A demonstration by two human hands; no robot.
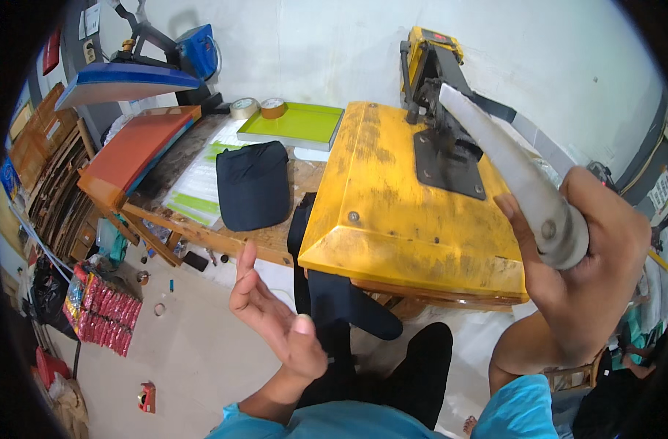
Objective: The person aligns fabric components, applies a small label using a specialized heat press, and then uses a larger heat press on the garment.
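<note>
A yellow heat press (pixel 389 219) with a scuffed top plate stands before me, its plate lowered. My right hand (pixel 592 263) is wrapped around the end of its pale grey lever handle (pixel 509 159). Dark navy fabric (pixel 339 302) sticks out from beneath the plate at the front; the rest of it is hidden. My left hand (pixel 279 318) hangs in the air left of that fabric, fingers apart and holding nothing. Beyond it, a folded dark navy fabric piece (pixel 254 186) lies on the wooden table (pixel 202 233), partly over a white sheet with green bands.
A blue heat press (pixel 131 79) stands raised at the left. Two tape rolls (pixel 257 107) sit by a green tray (pixel 295 123). A phone (pixel 195 261), red packets (pixel 106 313) and a red tape dispenser (pixel 147 397) are on the floor. Another person's arm (pixel 638 359) shows at right.
</note>
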